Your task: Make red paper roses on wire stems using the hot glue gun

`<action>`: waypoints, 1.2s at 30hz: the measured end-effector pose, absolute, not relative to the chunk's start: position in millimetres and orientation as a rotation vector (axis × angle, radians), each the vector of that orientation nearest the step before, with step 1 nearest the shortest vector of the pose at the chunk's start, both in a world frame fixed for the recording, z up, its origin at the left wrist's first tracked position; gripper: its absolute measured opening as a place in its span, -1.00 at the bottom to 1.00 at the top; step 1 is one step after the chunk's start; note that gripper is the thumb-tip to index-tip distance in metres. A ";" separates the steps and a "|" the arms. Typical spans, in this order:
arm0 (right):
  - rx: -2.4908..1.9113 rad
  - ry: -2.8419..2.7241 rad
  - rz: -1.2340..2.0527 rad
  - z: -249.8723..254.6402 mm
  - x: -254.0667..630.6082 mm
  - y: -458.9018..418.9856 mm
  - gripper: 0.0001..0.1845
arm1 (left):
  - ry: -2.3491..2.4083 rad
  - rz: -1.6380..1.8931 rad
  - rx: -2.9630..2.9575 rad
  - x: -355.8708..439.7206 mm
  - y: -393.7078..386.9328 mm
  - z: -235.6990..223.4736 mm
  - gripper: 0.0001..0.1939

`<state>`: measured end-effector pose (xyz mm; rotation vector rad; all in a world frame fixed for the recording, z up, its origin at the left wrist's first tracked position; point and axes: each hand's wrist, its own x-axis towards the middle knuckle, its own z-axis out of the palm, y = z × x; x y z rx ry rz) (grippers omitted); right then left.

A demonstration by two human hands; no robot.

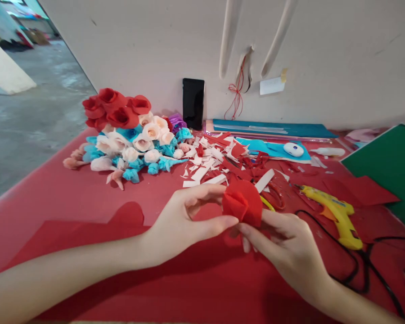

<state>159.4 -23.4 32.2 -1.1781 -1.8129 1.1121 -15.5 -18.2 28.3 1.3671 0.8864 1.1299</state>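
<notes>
Between my two hands is a red paper flower [243,203], held up a little above the red table [97,193]. My left hand [192,216] pinches its left side with thumb and fingers. From the right and below, my right hand [280,238] grips its base, some of its fingers hidden behind the petals. Flat on the table under my left forearm lies a sheet of red paper [64,238], with a rounded red piece [130,213] at its upper edge. Behind the flower spreads a heap of white and red paper scraps [216,155].
Finished paper flowers [121,130] in red, white, blue and pink pile up at the back left. A black phone [193,103] leans on the wall. A yellow glue gun [337,216] with a black cable lies at right, near a green board [388,166].
</notes>
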 end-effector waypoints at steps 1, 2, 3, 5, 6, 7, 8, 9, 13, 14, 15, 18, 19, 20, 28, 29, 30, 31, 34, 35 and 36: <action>-1.173 -1.808 1.159 34.9 160.5 -22.8 -0.81 | 0.873 1.137 1.327 -16.7 -17.2 28.4 -0.77; -1.167 -1.800 1.215 37.6 161.6 -22.2 -0.82 | 0.853 1.148 1.298 -18.1 -16.1 28.7 -0.80; -1.157 -1.792 1.276 40.2 162.8 -21.6 -0.82 | 0.834 1.150 1.284 -19.4 -15.0 29.3 -0.80; -1.141 -1.773 1.379 44.4 165.0 -20.3 -0.83 | 0.795 1.119 1.328 -22.0 -13.1 31.1 -0.77; -1.132 -1.770 1.411 45.9 165.9 -19.8 -0.83 | 0.785 1.086 1.381 -23.0 -12.4 32.1 -0.73; -1.128 -1.776 1.422 46.9 166.7 -19.4 -0.84 | 0.785 1.057 1.447 -23.9 -11.8 33.0 -0.67; -1.121 -1.795 1.413 47.6 167.3 -19.2 -0.84 | 0.780 1.044 1.521 -24.7 -11.4 33.7 -0.60; -1.114 -1.832 1.383 47.9 167.9 -19.3 -0.83 | 0.787 1.050 1.589 -25.6 -11.2 34.2 -0.56; -1.106 -2.061 1.056 47.0 170.2 -20.5 -0.83 | 0.788 1.089 1.818 -29.6 -11.9 36.1 -0.49; -1.106 -2.107 0.947 46.4 170.8 -20.7 -0.84 | 0.788 1.077 1.844 -30.6 -12.5 37.2 -0.49; -1.100 -2.145 0.846 45.9 171.2 -20.7 -0.84 | 0.789 1.067 1.854 -31.4 -13.1 38.5 -0.50; -1.049 -2.205 0.646 44.6 172.0 -20.1 -0.82 | 0.786 1.065 1.813 -31.8 -14.6 42.7 -0.56; -1.035 -2.211 0.607 44.3 172.0 -19.8 -0.81 | 0.782 1.074 1.798 -31.4 -14.9 43.7 -0.58; -1.023 -2.213 0.578 44.0 172.0 -19.7 -0.81 | 0.780 1.081 1.786 -30.7 -15.1 44.4 -0.59; -1.010 -2.210 0.463 41.7 171.7 -19.4 -0.89 | 0.880 1.094 1.808 -29.7 -16.0 46.3 -0.69; -1.001 -2.207 0.458 41.8 171.6 -19.5 -0.90 | 0.877 1.102 1.812 -29.9 -16.3 46.7 -0.69; -0.995 -2.202 0.459 42.1 171.6 -19.6 -0.90 | 0.877 1.107 1.813 -29.9 -16.6 47.2 -0.70; -0.993 -2.194 0.461 42.4 171.5 -19.8 -0.91 | 0.880 1.106 1.813 -29.8 -16.7 47.6 -0.71; -0.992 -2.187 0.470 43.0 171.5 -20.3 -0.90 | 0.893 1.101 1.808 -28.9 -16.2 48.4 -0.72; -0.996 -2.186 0.475 43.1 171.5 -20.4 -0.91 | 0.892 1.099 1.804 -28.6 -15.7 48.6 -0.73; -0.994 -2.182 0.480 43.1 171.6 -20.4 -0.91 | 0.891 1.096 1.799 -28.4 -15.3 48.7 -0.73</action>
